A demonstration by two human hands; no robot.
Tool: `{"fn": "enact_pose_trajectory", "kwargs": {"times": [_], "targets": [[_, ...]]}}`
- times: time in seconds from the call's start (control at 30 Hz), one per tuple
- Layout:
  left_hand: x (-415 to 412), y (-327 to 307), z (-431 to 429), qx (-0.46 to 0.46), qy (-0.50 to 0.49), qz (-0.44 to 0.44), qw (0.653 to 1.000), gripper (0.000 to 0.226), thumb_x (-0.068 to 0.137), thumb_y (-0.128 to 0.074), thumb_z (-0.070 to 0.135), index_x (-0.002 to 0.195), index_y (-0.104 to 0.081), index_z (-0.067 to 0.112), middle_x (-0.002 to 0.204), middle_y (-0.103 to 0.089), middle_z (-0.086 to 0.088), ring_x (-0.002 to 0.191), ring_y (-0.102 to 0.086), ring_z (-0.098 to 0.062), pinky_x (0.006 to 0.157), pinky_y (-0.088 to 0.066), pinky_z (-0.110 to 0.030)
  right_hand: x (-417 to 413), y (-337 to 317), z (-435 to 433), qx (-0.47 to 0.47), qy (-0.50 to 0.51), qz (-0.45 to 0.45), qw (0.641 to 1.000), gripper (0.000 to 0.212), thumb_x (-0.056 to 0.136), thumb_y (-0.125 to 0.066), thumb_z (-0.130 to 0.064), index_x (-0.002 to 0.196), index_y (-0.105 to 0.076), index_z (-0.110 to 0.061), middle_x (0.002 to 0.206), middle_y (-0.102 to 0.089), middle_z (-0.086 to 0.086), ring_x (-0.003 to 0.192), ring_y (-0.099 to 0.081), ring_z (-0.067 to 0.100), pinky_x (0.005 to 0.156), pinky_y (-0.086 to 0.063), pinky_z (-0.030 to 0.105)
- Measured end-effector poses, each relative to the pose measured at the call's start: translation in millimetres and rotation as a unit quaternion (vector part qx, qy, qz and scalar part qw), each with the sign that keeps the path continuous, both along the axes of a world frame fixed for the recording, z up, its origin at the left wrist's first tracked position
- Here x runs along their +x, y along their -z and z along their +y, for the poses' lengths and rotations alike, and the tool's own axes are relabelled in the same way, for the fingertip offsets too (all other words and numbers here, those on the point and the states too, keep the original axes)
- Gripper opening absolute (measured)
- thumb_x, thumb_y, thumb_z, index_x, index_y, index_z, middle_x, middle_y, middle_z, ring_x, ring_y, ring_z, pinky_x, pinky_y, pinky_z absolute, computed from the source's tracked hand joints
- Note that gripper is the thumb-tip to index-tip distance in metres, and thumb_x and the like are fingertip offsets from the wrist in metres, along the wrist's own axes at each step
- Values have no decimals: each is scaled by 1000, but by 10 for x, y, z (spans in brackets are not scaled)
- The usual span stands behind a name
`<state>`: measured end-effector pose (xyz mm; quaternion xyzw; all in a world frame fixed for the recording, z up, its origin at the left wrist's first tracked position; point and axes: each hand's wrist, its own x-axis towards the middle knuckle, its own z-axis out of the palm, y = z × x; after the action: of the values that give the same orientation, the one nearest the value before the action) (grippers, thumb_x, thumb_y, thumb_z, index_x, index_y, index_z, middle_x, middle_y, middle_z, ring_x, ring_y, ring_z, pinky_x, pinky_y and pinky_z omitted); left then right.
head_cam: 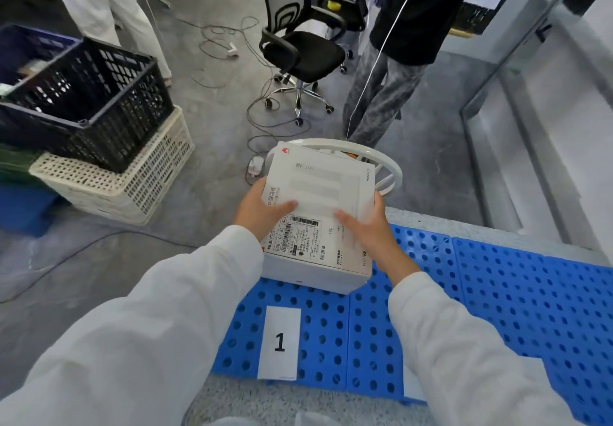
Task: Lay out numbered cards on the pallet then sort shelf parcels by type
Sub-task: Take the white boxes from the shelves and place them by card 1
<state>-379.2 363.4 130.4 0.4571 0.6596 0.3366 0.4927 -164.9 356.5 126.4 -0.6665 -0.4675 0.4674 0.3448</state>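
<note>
1. A blue perforated plastic pallet (497, 293) lies directly ahead.
2. A white cardboard parcel box with a shipping label (318, 193) is over the pallet's far edge, its long axis pointing away.
3. A white paper card marked "1" (280, 342) lies just nearer, slightly left.
4. The left hand (262, 210) and right hand (371, 226) clasp the box's sides, equally near.

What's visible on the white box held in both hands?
The flat rectangular white cardboard box has a small red logo at its far left corner, faint grey print on top and a barcoded shipping label on the near part. The left hand and right hand grip its sides, thumbs on top. It is at the far edge of the blue perforated plastic pallet, beyond the white card marked 1; contact with the pallet is unclear.
</note>
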Motion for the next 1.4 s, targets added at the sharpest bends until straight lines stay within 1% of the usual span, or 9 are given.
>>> {"fn": "enact_pose_trajectory", "kwargs": {"times": [0.2, 0.43, 0.67, 0.93, 1.07, 1.13, 1.23, 1.3, 1.4], "targets": [[42, 44, 58, 1, 2, 6, 1000, 55, 80, -75, 34, 129, -50, 27, 112, -65, 8, 101, -63, -14, 81, -52, -32, 69, 18, 34, -13, 3, 0, 1000, 97, 74, -79, -45, 147, -17, -34, 144, -40, -8, 131, -41, 17, 107, -41, 48], [77, 77, 145, 1, 15, 23, 1000, 58, 77, -75, 38, 128, -49, 27, 110, -66, 8, 99, -64, -14, 86, -54, -37, 109, 6, 51, -7, -1, -20, 1000, 91, 79, -75, -41, 147, -14, -30, 145, -37, -5, 132, -39, 17, 108, -38, 46], [110, 22, 203, -4, 23, 43, 999, 56, 78, -74, 37, 128, -49, 25, 110, -64, 7, 99, -62, -15, 80, -51, -31, 100, -53, 96, 8, 2, -13, 1000, 88, 82, -74, -33, 147, -17, -22, 131, -37, -11, 117, -37, 8, 94, -37, 29], [108, 14, 186, -12, 32, 35, 999, 59, 80, -72, 36, 131, -45, 24, 112, -63, 5, 102, -61, -17, 84, -51, -35, 111, -27, 84, -8, -3, -11, 1000, 90, 82, -73, -37, 147, -13, -26, 143, -36, -6, 126, -38, 13, 98, -38, 33], [125, -26, 213, -34, 56, 99, 993, 64, 76, -71, 45, 127, -42, 19, 113, -61, 1, 103, -60, -23, 91, -51, -42, 122, -38, 85, -13, -7, -27, 1000, 89, 82, -73, -37, 147, -15, -26, 141, -37, -8, 126, -38, 12, 102, -39, 36], [145, -72, 222, -30, 60, 130, 989, 62, 78, -72, 42, 124, -42, 14, 112, -61, -3, 103, -60, -26, 91, -51, -43, 125, -41, 73, -2, -1, -47, 999, 85, 81, -75, -36, 146, -22, -24, 139, -41, -7, 125, -41, 14, 101, -41, 36], [198, -132, 224, 33, 76, 175, 981, 59, 82, -71, 25, 130, -41, 9, 124, -54, -5, 112, -54, -26, 93, -44, -32, 107, -65, 53, 27, 11, -103, 994, 69, 82, -74, -31, 138, -35, -19, 131, -48, -4, 119, -47, 15, 92, -43, 31], [257, -189, 192, 93, 121, 230, 961, 62, 84, -67, 16, 138, -37, 7, 139, -41, -6, 124, -45, -25, 95, -39, -32, 87, -66, 50, 32, -2, -171, 985, 57, 82, -72, -29, 128, -42, -16, 123, -48, -2, 115, -48, 17, 87, -41, 29], [405, -242, 130, 133, 211, 295, 923, 64, 88, -62, 17, 144, -32, 10, 154, -25, -3, 140, -28, -20, 107, -32, -33, 61, -132, 16, 57, -29, -266, 962, 50, 80, -72, -32, 120, -47, -16, 120, -47, -2, 117, -47, 19, 93, -43, 32]]}}
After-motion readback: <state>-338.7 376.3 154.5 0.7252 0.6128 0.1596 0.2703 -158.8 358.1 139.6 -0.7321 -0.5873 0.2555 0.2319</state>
